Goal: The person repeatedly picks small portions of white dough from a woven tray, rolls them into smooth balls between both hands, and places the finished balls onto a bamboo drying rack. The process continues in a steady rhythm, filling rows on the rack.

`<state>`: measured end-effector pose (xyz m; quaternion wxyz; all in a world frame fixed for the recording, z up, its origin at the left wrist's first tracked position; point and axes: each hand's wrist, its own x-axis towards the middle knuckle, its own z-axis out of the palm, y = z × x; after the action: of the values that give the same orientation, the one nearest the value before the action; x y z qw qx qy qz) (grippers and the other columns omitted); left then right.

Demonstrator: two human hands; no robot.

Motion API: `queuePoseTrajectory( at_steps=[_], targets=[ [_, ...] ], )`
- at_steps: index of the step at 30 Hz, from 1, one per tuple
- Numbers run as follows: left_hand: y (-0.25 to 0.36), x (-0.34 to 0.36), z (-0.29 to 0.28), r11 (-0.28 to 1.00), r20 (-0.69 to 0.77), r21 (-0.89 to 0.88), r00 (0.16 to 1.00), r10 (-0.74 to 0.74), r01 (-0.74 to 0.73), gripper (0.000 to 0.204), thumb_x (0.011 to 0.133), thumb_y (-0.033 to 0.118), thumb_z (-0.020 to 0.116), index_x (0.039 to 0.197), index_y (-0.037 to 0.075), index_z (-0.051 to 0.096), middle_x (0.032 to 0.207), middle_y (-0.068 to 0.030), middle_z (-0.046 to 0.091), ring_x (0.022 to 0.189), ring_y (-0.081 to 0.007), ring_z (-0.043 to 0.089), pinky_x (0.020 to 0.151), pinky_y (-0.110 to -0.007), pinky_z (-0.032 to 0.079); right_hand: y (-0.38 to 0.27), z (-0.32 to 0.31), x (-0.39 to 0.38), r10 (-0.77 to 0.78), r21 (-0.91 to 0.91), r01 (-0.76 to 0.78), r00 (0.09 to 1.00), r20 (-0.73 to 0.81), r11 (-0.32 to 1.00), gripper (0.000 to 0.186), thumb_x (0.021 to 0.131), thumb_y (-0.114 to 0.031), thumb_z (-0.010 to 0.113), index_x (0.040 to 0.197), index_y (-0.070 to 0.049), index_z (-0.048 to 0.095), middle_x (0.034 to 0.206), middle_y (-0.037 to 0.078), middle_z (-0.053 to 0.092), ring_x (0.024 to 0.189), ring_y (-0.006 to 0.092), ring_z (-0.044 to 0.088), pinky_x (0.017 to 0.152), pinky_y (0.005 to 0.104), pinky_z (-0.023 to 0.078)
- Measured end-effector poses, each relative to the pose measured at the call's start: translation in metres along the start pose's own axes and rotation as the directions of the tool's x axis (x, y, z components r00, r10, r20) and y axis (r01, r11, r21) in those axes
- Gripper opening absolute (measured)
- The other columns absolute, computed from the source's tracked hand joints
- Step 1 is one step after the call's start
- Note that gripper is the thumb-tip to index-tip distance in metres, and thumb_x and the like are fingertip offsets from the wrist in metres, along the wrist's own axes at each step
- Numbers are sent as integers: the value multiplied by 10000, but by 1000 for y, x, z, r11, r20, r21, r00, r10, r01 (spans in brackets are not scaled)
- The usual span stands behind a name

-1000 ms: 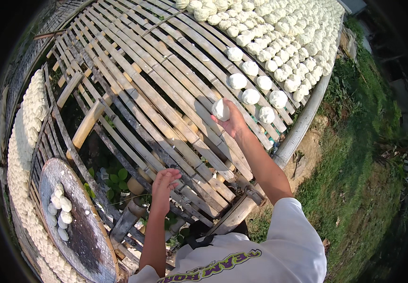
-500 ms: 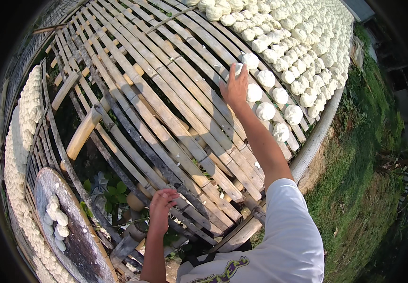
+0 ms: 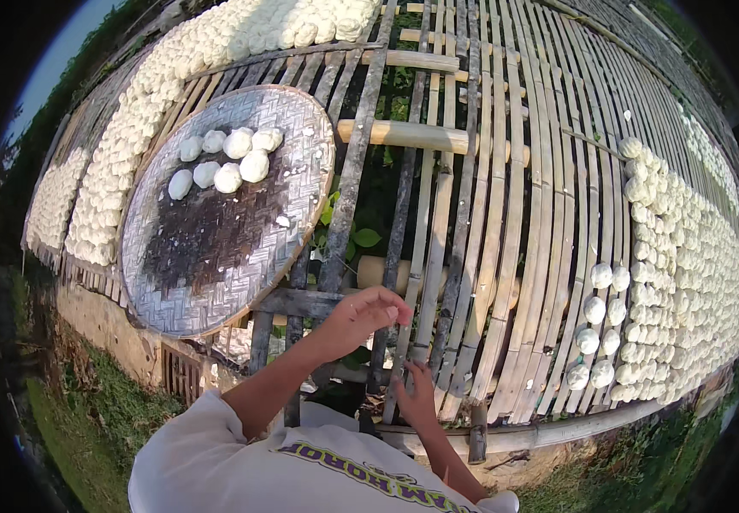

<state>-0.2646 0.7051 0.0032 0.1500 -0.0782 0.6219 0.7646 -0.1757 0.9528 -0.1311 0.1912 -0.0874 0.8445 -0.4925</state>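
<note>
My left hand [image 3: 366, 315] hovers over the bamboo slats near the lower middle, fingers loosely bent and holding nothing. Just right of it and nearer to me, my right hand [image 3: 418, 395] is also bare, its fingers apart above the slats. On the left lies a round woven bamboo tray [image 3: 305, 214], tilted in the view. Several rough white balls [image 3: 227, 178] sit in two rows on its upper part, above a dark stained patch. Several similar white balls [image 3: 594, 309] stand in two short rows on the slats at the right, beside a densely packed bed of white lumps [image 3: 686, 282].
The slatted bamboo rack [image 3: 498, 282] has wide gaps, with green leaves showing below. Thick bamboo poles [image 3: 408, 135] cross it near the tray. Another mass of white lumps [image 3: 160, 94] lines the far left. A long pole [image 3: 549, 434] edges the near right side; grass grows beyond.
My view has swung left toward the tray. My right hand has let go of a white ball at the end of the short rows and drawn back near my left hand.
</note>
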Motion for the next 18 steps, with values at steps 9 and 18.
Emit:
queuePoseTrajectory(
  at_steps=[9, 18],
  targets=[
    [52, 36, -259, 292, -402, 910, 452, 796, 295, 554, 867, 356, 774, 1299, 51, 611, 1374, -210, 541, 1263, -395, 528, 1019, -503, 451, 6, 13, -82, 387, 86, -388, 922, 27, 918, 387, 984, -233, 686, 1276, 15, 634, 1254, 176, 657, 1095, 267, 689, 874, 390, 564],
    [10, 121, -315, 150, -325, 933, 586, 742, 328, 584, 867, 281, 767, 1282, -6, 471, 1144, -254, 543, 1043, -407, 581, 942, -496, 476, 4, 28, -108, 378, 88, -369, 917, -126, 925, 386, 977, -239, 691, 1247, 34, 654, 1086, 157, 726, 941, 223, 711, 830, 349, 559]
  ],
)
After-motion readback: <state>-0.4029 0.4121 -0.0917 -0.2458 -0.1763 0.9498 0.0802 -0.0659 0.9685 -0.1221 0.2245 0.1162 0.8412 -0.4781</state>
